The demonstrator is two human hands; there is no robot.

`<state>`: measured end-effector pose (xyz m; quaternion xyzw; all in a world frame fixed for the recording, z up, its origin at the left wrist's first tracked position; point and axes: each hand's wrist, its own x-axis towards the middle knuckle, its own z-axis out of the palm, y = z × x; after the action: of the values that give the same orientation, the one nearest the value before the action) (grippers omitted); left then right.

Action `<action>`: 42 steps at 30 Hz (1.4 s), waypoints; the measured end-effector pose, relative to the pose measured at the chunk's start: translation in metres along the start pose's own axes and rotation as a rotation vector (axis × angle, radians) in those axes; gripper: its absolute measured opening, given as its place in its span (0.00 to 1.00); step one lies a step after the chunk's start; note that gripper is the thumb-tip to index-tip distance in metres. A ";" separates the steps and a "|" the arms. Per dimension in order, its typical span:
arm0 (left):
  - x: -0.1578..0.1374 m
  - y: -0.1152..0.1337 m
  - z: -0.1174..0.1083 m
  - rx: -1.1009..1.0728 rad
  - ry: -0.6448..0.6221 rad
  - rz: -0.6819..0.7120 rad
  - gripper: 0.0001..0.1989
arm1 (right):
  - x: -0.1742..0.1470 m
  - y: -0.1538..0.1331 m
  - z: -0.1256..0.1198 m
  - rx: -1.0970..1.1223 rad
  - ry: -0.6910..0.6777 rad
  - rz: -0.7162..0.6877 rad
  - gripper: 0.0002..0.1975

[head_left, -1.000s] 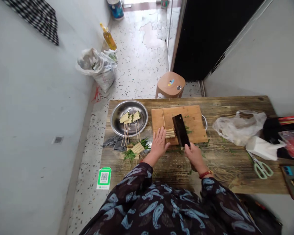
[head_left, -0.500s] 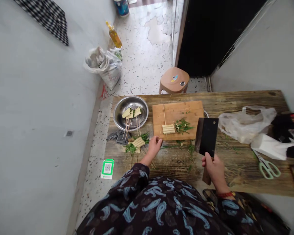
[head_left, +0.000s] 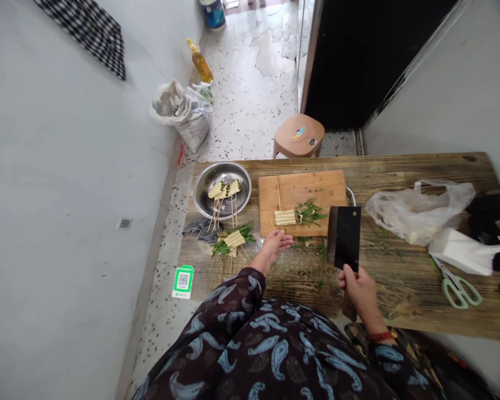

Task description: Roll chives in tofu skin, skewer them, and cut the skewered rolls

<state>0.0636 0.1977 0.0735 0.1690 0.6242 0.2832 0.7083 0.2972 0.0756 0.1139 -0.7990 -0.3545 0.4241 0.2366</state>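
My right hand [head_left: 361, 289] grips the wooden handle of a cleaver [head_left: 346, 236], its dark broad blade raised just right of the cutting board [head_left: 270, 191]. At the board's near edge, my left hand [head_left: 273, 248] is open with fingers stretched to the right, close below a skewer of pale yellow rolls [head_left: 285, 218]. Green leafy stalks [head_left: 310, 212] stick out of those rolls' right ends. Farther left, more skewered rolls [head_left: 235, 240] with green ends lie on the table. Trimmed skewered rolls [head_left: 216, 189] rest in a steel basin [head_left: 200, 203].
On the wooden table [head_left: 412, 316], a plastic bag [head_left: 420, 211], a white packet [head_left: 460, 253] and green-handled scissors [head_left: 461, 291] lie to the right. A grey cloth [head_left: 202, 229] is below the basin. A brown stool [head_left: 299, 135] stands beyond the table.
My left hand has moved right along the board's near edge and its fingers have stretched out. The cleaver has come slightly left and lower in my right hand.
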 end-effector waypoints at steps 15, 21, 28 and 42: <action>0.004 0.012 -0.054 -0.029 0.223 0.132 0.07 | 0.007 0.017 0.001 -0.029 -0.074 0.023 0.21; 0.005 0.011 -0.049 -0.100 0.141 0.088 0.09 | 0.014 0.025 0.007 0.122 -0.145 0.125 0.21; 0.016 0.018 -0.050 -0.078 0.099 0.047 0.10 | 0.029 0.055 0.021 0.047 -0.119 0.079 0.21; -0.004 0.009 -0.044 0.015 -0.117 0.033 0.19 | 0.075 -0.037 0.031 0.191 -0.010 -0.160 0.23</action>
<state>0.0181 0.1972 0.0751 0.2009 0.5807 0.2798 0.7377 0.2868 0.1588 0.0846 -0.7398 -0.3763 0.4399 0.3430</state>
